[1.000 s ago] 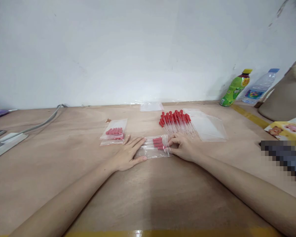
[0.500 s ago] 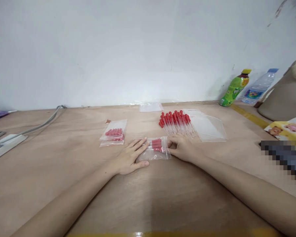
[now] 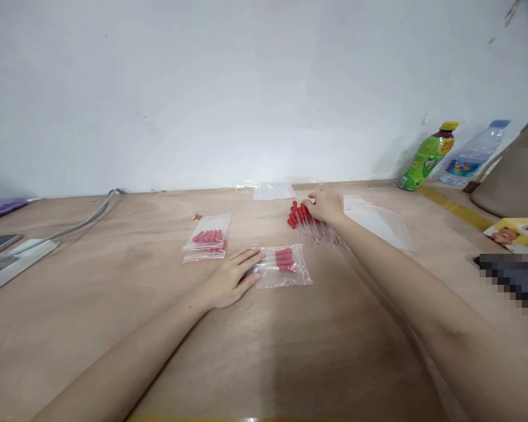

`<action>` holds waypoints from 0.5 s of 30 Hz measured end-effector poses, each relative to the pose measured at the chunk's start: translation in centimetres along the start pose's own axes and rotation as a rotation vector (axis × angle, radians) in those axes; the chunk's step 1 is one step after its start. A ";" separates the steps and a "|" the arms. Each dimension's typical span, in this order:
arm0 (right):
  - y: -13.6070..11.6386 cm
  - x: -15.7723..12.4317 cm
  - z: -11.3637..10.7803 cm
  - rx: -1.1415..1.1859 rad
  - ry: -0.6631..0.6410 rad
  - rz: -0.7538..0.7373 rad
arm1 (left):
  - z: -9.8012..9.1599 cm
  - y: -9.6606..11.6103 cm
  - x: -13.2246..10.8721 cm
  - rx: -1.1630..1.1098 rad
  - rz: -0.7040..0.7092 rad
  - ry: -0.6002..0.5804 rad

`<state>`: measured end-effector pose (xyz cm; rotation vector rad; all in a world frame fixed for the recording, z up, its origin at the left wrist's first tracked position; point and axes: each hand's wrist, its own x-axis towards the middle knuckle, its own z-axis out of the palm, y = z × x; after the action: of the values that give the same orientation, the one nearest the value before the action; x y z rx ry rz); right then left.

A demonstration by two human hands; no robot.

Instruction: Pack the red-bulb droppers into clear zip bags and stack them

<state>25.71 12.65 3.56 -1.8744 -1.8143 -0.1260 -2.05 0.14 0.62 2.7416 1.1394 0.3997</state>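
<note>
Here, the right hand point(image 3: 328, 207) bends its fingers over the red ends of the droppers point(image 3: 310, 233), stems slanting nearer the person (grip, I can't tell); the left hand point(image 3: 232, 280), flat, grasping nothing, touches the left end of the bag point(image 3: 286, 279).

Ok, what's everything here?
Nearest bag: one, clear, centre
Red-ended tubes: many, clear, bagged and piled
Stacked bags: multiple, clear, left
Flat plastic: uncounted, whitish, right
Sheet: one, white, back
Bottles: two, green and clear, right
Container: one, beige, right
Packet: one, yellow, right
Blurred thing: one, dark, right
Flat thing: one, purple, left
Likely phone: one, grey, left
Corded strip: one, white, left
Scrap: one, brown, left
Tape: some, yellow, right
Table: one, brown, below
Wall: one, white, back
Left fingers: on nearest bag
Right fingers: at tubes
</note>
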 end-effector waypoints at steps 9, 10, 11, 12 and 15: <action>1.4 0.1 -1.9 0.626 -0.045 0.091 | 0.2 0.0 -0.1 -0.034 -0.012 -0.008; 1.7 -0.8 -2.3 0.750 -0.046 0.092 | 0.2 0.0 -0.1 -0.037 -0.015 -0.011; 2.0 -1.8 -2.6 0.859 -0.043 0.095 | 0.2 0.0 0.0 -0.040 -0.017 -0.013; 2.3 -3.0 -2.8 0.950 -0.036 0.104 | 0.2 0.0 0.0 -0.043 -0.018 -0.014; 3.1 -7.0 -2.7 1.138 -0.019 0.177 | 0.3 0.1 0.1 -0.051 -0.019 -0.009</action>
<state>28.72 5.30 2.04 -1.1560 -1.2373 0.8143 -1.88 0.14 0.38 2.6843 1.1361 0.4076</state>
